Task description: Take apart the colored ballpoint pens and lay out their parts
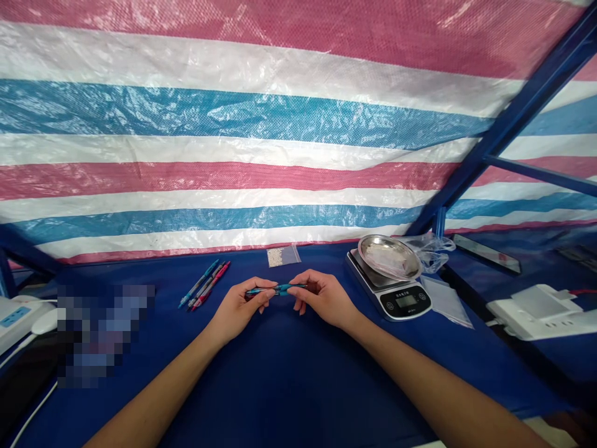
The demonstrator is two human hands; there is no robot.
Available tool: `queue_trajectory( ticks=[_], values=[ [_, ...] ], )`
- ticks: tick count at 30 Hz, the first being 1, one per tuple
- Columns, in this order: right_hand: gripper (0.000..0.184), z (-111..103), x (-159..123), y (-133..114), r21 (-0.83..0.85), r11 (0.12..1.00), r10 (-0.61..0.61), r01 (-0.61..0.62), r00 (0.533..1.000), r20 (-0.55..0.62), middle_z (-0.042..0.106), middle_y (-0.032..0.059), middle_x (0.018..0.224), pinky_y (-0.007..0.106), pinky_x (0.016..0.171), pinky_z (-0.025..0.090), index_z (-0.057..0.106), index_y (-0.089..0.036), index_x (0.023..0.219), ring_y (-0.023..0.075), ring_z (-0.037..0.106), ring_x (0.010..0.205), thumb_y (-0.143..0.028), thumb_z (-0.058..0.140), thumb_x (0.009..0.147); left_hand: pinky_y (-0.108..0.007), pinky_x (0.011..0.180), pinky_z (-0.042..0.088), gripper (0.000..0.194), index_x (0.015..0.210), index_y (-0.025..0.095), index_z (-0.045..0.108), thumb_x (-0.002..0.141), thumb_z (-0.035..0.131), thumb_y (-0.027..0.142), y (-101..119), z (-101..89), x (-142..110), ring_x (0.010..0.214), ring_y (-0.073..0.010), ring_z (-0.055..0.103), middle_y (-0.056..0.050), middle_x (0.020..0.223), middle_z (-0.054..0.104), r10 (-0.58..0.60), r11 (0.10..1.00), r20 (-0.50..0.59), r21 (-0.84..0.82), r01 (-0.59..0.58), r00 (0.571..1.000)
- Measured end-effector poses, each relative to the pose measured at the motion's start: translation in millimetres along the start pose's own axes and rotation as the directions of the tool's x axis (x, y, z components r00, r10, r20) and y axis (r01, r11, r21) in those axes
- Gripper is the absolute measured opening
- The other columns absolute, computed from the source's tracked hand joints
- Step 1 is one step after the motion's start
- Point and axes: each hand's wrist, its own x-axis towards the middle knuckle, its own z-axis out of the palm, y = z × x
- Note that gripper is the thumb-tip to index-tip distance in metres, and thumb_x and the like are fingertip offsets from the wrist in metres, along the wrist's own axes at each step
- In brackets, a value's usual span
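Both my hands hold one teal pen level above the blue table cloth. My left hand pinches its left end with thumb and fingers closed. My right hand grips its right end, fingers curled round it. To the left of my hands, several loose pens, blue and red, lie on the cloth. A small clear bag of white bits lies just beyond my hands.
A digital scale with a steel bowl stands at right, clear plastic bags beside it. A white power strip sits far right, another white device far left. A striped tarp hangs behind, on a blue metal frame.
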Motion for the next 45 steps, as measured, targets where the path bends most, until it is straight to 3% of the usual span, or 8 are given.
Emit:
queue_trajectory(
  ticks=[10,14,17,22,29,36,42,45],
  values=[
    [0.044,5.8,-1.1,1.9,0.040,0.991,0.126,-0.125,0.992,-0.019,0.074,0.0026,0.073,0.025,0.042,0.055,0.065,-0.018,0.098,0.0175,0.071,0.051,-0.060,0.072,0.094,-0.030,0.070,0.046,0.037,0.119,0.019,0.077,0.097,0.073,0.049,2.1,2.7,-1.0,0.070,-0.0139,0.057,-0.002,0.087,0.065,0.030,1.000,0.014,0.005,-0.030,0.999],
    [0.043,1.6,-1.2,-2.4,0.044,0.998,0.050,-0.051,0.999,0.009,0.076,0.0031,0.084,0.029,0.056,0.062,0.067,-0.019,0.111,0.0200,0.076,0.070,-0.050,0.083,0.087,-0.030,0.071,0.046,0.037,0.120,0.020,0.077,0.097,0.073,0.049,1.3,2.0,-0.4,0.071,-0.0141,0.057,-0.002,0.086,0.066,0.028,0.999,-0.004,0.016,-0.028,1.000],
    [0.036,-1.1,-0.8,-3.1,0.014,1.000,0.014,-0.014,0.999,0.036,0.075,0.0021,0.079,0.030,0.065,0.064,0.070,-0.018,0.106,0.0176,0.075,0.070,-0.043,0.085,0.087,-0.030,0.071,0.046,0.037,0.120,0.020,0.077,0.097,0.073,0.049,0.5,1.3,0.2,0.071,-0.0143,0.057,-0.002,0.086,0.066,0.029,1.000,-0.005,0.008,-0.029,1.000],
    [0.039,2.7,0.5,2.0,0.053,0.997,0.064,-0.065,0.998,0.011,0.075,0.0032,0.080,0.029,0.052,0.061,0.068,-0.017,0.105,0.0183,0.074,0.060,-0.051,0.081,0.090,-0.030,0.070,0.047,0.037,0.120,0.020,0.078,0.096,0.073,0.049,1.3,1.1,0.4,0.071,-0.0144,0.057,-0.003,0.087,0.067,0.029,1.000,-0.004,0.010,-0.029,1.000],
    [0.042,6.3,-1.0,-0.4,0.066,0.991,0.116,-0.117,0.993,0.020,0.073,0.0008,0.073,0.026,0.045,0.057,0.061,-0.019,0.099,0.0173,0.072,0.052,-0.058,0.074,0.094,-0.030,0.068,0.047,0.033,0.118,0.023,0.079,0.097,0.073,0.048,1.8,2.7,-1.2,0.072,-0.0138,0.057,-0.003,0.093,0.065,0.063,0.998,-0.005,0.021,-0.063,0.998],
    [0.039,1.6,-0.4,-1.7,0.013,0.997,0.078,-0.078,0.996,0.037,0.076,0.0034,0.081,0.026,0.057,0.060,0.067,-0.018,0.100,0.0171,0.073,0.067,-0.052,0.083,0.088,-0.029,0.068,0.047,0.034,0.118,0.022,0.079,0.097,0.073,0.048,3.0,3.3,-1.2,0.072,-0.0137,0.057,-0.003,0.092,0.065,0.043,0.999,-0.007,0.033,-0.043,0.999],
    [0.047,3.1,-1.0,3.5,-0.002,0.986,0.166,-0.166,0.985,0.037,0.074,0.0035,0.071,0.023,0.042,0.050,0.065,-0.018,0.088,0.0149,0.067,0.049,-0.064,0.070,0.094,-0.029,0.068,0.047,0.034,0.117,0.021,0.079,0.096,0.074,0.048,5.6,4.4,-2.1,0.071,-0.0135,0.057,-0.003,0.091,0.065,0.044,0.999,0.005,0.030,-0.044,0.999],
    [0.045,2.1,-1.4,1.6,-0.029,0.991,0.134,-0.133,0.991,0.032,0.074,0.0031,0.072,0.023,0.044,0.052,0.068,-0.018,0.092,0.0153,0.068,0.054,-0.062,0.073,0.093,-0.029,0.068,0.047,0.035,0.117,0.021,0.079,0.096,0.074,0.048,5.9,4.4,-2.5,0.071,-0.0139,0.057,-0.003,0.090,0.066,0.041,0.998,0.003,0.039,-0.041,0.999]
  ],
)
